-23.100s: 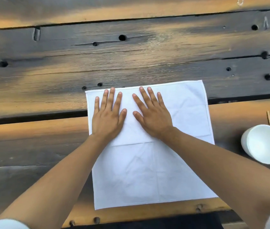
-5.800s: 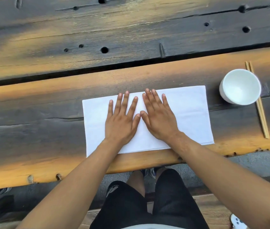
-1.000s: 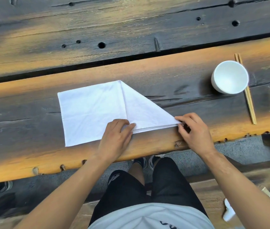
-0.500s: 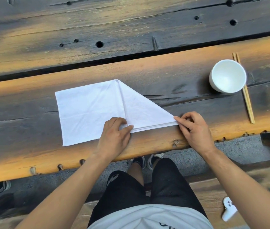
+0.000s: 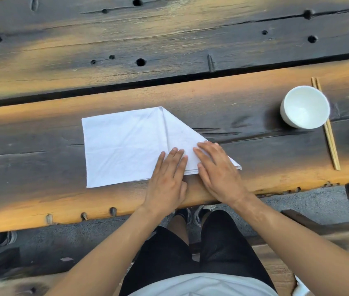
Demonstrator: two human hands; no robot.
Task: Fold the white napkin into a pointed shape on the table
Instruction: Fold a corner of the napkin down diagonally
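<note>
White napkin lies near the desk edge, right corner folded diagonally; left hand and right hand, fingers spread, press it flat. Left corner looks unfolded.

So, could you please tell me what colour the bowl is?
Plain white bowl, inside and out, seen in the head view.

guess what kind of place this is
Probably a rustic dining spot, maybe outdoors. A rough plank table with knots and holes, a bowl beside chopsticks, a napkin being folded, and a paved floor below.
</note>
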